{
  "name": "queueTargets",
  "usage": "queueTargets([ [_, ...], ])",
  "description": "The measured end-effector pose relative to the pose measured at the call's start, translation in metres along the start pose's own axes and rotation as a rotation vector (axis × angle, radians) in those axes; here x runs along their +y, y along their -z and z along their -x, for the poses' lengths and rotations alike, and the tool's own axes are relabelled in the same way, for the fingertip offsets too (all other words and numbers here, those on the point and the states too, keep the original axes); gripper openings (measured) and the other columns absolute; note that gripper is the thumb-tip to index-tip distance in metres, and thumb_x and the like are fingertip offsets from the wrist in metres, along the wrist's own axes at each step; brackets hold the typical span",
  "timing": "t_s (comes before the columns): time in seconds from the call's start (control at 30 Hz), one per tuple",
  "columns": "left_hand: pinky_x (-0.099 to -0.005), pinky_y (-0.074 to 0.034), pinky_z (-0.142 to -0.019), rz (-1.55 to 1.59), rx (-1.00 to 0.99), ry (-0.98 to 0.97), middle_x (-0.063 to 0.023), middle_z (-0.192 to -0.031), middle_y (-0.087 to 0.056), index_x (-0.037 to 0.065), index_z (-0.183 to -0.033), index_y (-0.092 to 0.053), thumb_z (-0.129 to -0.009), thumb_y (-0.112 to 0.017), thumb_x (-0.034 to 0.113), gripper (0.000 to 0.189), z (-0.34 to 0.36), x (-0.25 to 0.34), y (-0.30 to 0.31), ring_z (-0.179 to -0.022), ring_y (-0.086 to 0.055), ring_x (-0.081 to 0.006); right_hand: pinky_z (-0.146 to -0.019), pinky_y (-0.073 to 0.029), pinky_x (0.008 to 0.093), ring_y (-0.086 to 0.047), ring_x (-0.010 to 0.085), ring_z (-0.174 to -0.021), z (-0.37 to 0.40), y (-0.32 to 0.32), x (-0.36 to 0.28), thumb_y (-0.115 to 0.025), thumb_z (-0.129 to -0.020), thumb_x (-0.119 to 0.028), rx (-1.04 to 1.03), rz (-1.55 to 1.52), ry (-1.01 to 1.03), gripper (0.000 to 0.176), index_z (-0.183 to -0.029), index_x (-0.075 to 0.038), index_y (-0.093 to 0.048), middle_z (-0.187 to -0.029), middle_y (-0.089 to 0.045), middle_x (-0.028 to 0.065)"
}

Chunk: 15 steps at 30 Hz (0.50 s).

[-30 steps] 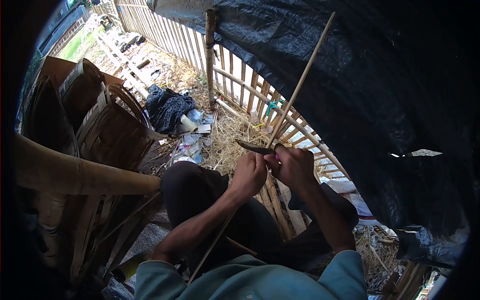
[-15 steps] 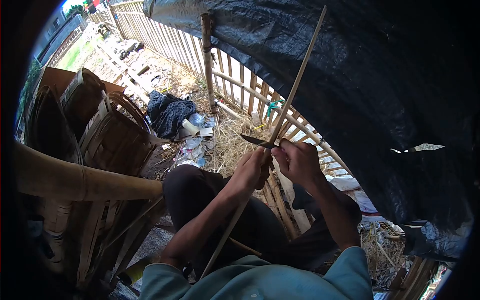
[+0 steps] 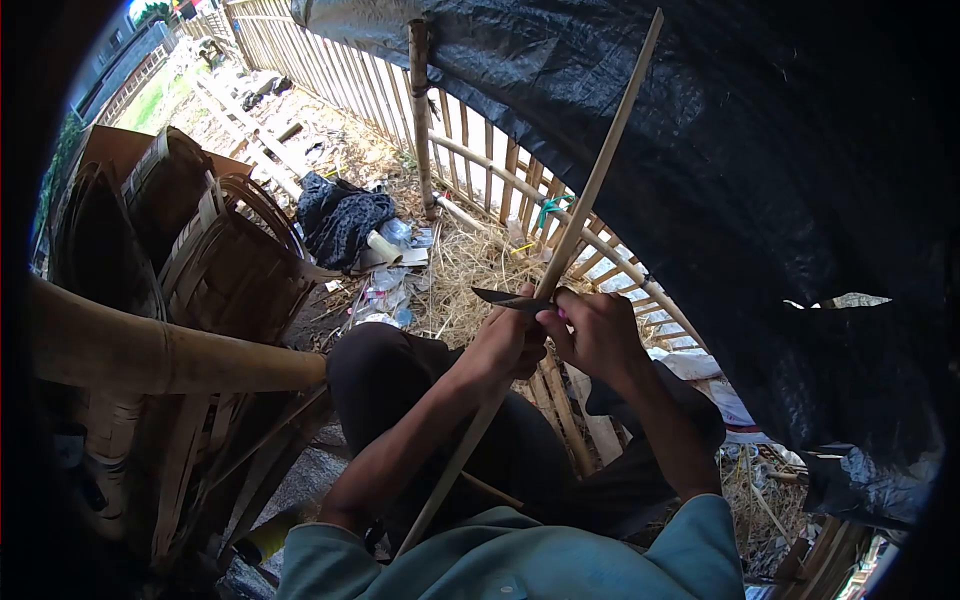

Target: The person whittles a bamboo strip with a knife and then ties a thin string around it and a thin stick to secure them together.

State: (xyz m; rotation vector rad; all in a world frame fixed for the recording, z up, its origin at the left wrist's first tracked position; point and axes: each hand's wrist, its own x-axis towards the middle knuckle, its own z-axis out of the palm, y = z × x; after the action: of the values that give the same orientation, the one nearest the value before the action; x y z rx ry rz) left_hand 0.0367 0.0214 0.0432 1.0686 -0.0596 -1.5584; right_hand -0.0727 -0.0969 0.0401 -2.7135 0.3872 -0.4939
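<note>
Head view: a long bamboo strip (image 3: 600, 170) runs slantwise between both hands. Its upper end rises far above and beyond the right hand against a black tarp (image 3: 790, 200). Its lower end passes under the left forearm towards the person's teal sleeve (image 3: 520, 560).

The left hand (image 3: 505, 348) is curled tight around the strip, fingers together and thumb up against it. The right hand (image 3: 592, 335) sits just beside it, touching or nearly touching, with its fingers closed on the handle of a knife (image 3: 508, 298). The dark blade points away from the right hand, across the top of the left hand, and meets the strip where the two hands come together. Whether the edge has bitten into the bamboo cannot be told.

Below both hands are the person's dark-trousered knees (image 3: 400, 375). Beyond the hands lies loose straw (image 3: 470, 262), with a scatter of plastic litter (image 3: 385, 290) and a dark cloth (image 3: 340, 220) further off to the left hand's side. A slatted bamboo fence (image 3: 480, 150) stands behind the straw and curves round past the right hand.

Well out from the left hand, a thick bamboo pole (image 3: 150, 350) lies across the view, with woven baskets (image 3: 235, 270) stacked behind and beneath it.
</note>
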Motion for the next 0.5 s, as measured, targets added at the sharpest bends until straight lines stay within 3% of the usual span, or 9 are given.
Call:
queueTargets([
  [0.2,-0.0223,-0.019,-0.039,-0.015,-0.015,0.050,0.0093,-0.054,-0.028,0.018,-0.070,-0.045,-0.099,-0.030,0.047,0.044,0.003,0.002,-0.001,-0.041,-0.024,-0.0046,-0.045,-0.049,0.0388,-0.062,0.0280,-0.049,-0.002,0.005,-0.005,-0.049,-0.090,-0.050,-0.038,0.081,-0.018,0.049,-0.072,-0.006,-0.061,-0.051,-0.058,0.0096],
  [0.4,-0.0226,-0.021,-0.043,0.081,-0.055,-0.033,0.0080,-0.056,-0.027,0.016,-0.071,-0.045,-0.093,-0.038,0.031,0.028,-0.002,-0.005,0.002,-0.044,-0.024,-0.0058,-0.045,-0.048,0.0389,-0.062,0.0287,-0.049,-0.003,0.000,0.001,-0.047,-0.090,-0.052,-0.016,0.066,-0.049,0.051,-0.071,-0.007,-0.061,-0.049,-0.056,0.0105],
  [0.5,-0.0224,-0.023,-0.043,0.211,-0.203,-0.069,0.0073,-0.057,-0.030,0.012,-0.072,-0.048,-0.086,-0.043,0.022,0.018,-0.007,-0.011,0.013,-0.045,-0.026,-0.0059,-0.045,-0.048,0.0390,-0.061,0.0291,-0.048,-0.003,0.001,0.003,-0.046,-0.091,-0.052,-0.019,0.048,-0.032,0.052,-0.071,-0.007,-0.061,-0.049,-0.056,0.0108],
])
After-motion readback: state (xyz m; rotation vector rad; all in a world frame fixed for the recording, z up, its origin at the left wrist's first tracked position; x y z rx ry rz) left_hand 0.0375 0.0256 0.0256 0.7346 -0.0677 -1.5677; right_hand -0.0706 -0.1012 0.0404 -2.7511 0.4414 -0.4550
